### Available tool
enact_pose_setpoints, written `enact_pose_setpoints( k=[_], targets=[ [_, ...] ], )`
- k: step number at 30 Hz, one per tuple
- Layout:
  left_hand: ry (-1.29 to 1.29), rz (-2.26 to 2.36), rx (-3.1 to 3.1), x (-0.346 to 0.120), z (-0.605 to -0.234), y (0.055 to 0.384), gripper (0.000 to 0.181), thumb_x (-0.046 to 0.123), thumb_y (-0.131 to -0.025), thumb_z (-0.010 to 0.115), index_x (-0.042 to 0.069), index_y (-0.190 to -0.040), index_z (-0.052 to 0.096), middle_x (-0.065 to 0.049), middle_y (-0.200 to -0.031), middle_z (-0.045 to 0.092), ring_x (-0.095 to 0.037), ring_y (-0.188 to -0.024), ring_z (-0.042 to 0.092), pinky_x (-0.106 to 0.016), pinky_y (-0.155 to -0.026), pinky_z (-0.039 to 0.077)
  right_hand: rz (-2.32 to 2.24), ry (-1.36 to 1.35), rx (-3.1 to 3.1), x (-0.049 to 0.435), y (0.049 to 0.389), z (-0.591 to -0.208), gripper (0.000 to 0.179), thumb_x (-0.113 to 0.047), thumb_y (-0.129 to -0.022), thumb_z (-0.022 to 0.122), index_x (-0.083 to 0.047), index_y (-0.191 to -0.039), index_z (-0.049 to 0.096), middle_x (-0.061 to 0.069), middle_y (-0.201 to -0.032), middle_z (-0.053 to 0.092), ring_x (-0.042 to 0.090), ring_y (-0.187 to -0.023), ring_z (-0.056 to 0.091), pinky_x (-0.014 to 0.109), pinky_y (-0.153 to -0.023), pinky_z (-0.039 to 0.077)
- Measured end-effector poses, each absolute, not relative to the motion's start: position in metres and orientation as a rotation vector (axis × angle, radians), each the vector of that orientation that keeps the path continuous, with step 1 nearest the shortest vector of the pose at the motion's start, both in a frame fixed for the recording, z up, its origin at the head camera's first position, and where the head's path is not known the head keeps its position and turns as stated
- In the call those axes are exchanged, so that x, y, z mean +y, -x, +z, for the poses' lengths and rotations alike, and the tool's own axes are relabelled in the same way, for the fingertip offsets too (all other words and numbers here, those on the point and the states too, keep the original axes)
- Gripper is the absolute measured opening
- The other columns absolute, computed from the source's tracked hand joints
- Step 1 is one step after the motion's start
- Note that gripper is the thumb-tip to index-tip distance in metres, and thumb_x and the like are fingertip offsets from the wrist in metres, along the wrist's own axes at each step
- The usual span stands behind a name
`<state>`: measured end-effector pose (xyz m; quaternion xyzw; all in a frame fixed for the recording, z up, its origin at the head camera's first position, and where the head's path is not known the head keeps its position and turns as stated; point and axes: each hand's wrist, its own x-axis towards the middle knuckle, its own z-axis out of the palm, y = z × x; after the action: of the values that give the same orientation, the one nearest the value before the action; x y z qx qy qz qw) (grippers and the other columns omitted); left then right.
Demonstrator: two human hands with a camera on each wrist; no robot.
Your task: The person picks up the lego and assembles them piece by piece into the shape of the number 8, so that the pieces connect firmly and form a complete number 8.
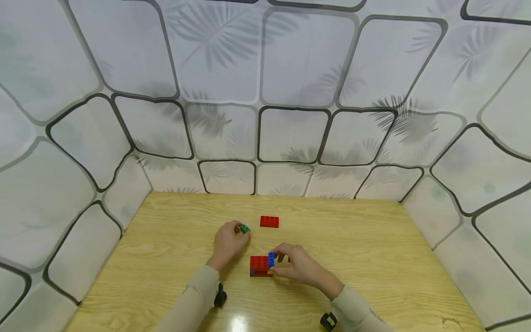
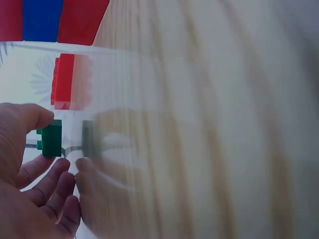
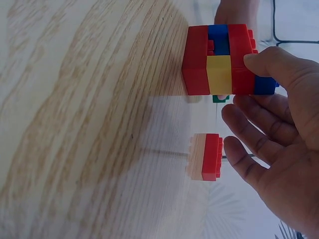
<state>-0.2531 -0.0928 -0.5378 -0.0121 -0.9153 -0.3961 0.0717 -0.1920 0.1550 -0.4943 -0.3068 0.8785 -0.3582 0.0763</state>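
A small green building brick (image 1: 245, 228) is pinched between the thumb and fingers of my left hand (image 1: 230, 242), just above the table. In the left wrist view, that green brick (image 2: 52, 139) has studs facing the palm side. My right hand (image 1: 298, 265) grips the right end of a stack of building bricks (image 1: 259, 263). The right wrist view shows the stack's red bottom brick (image 3: 196, 74), a middle layer with a yellow brick (image 3: 219, 74) and a blue brick, and a red layer above. A blue brick (image 1: 271, 259) sits on top at the right end, beside the thumb.
A loose red brick (image 1: 269, 222) lies on the wooden table (image 1: 352, 240), farther back than the stack. Patterned wall covering (image 1: 290, 133) encloses the table's back and sides. Black wrist cameras (image 1: 220, 295) sit at both sleeves.
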Motion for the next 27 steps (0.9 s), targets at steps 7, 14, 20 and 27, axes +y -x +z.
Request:
enact_pose_setpoints(
  k=[7, 14, 20, 27],
  targets=[
    [0.173, -1.241, -2.702, -0.106, -0.54, 0.245, 0.03, 0.022, -0.089, 0.08, 0.002, -0.11, 0.073, -0.008, -0.095, 0.072, -0.02, -0.085, 0.062, -0.037, -0.078, 0.055, -1.077, 0.925, 2.643, 0.155, 0.191, -0.497, 0.033, -0.024, -0.096, 0.078, -0.008, -0.125, 0.072, 0.001, -0.113, 0.075, 0.017, -0.096, 0.068, 0.027, -0.077, 0.056],
    [0.245, -1.353, -2.723, -0.111, -0.529, 0.233, 0.025, 0.019, -0.089, 0.082, 0.005, -0.107, 0.072, -0.005, -0.092, 0.072, -0.016, -0.084, 0.062, -0.031, -0.075, 0.055, -1.084, 0.929, 2.636, 0.155, 0.191, -0.494, 0.034, -0.024, -0.097, 0.078, -0.006, -0.125, 0.072, 0.002, -0.113, 0.075, 0.022, -0.097, 0.069, 0.03, -0.078, 0.057],
    [0.335, -1.468, -2.699, -0.111, -0.521, 0.223, 0.024, 0.016, -0.089, 0.08, 0.007, -0.109, 0.072, -0.004, -0.095, 0.073, -0.015, -0.088, 0.067, -0.026, -0.076, 0.057, -1.09, 0.922, 2.626, 0.155, 0.191, -0.494, 0.035, -0.024, -0.097, 0.078, -0.006, -0.126, 0.072, 0.002, -0.113, 0.074, 0.022, -0.098, 0.069, 0.03, -0.079, 0.057],
    [0.39, -1.486, -2.685, -0.108, -0.513, 0.215, 0.025, 0.016, -0.087, 0.08, 0.009, -0.11, 0.073, 0.001, -0.092, 0.073, -0.011, -0.086, 0.066, -0.023, -0.075, 0.055, -1.078, 0.897, 2.635, 0.155, 0.19, -0.495, 0.033, -0.023, -0.096, 0.079, -0.01, -0.126, 0.073, -0.001, -0.113, 0.074, 0.019, -0.097, 0.068, 0.028, -0.08, 0.056]
  ],
)
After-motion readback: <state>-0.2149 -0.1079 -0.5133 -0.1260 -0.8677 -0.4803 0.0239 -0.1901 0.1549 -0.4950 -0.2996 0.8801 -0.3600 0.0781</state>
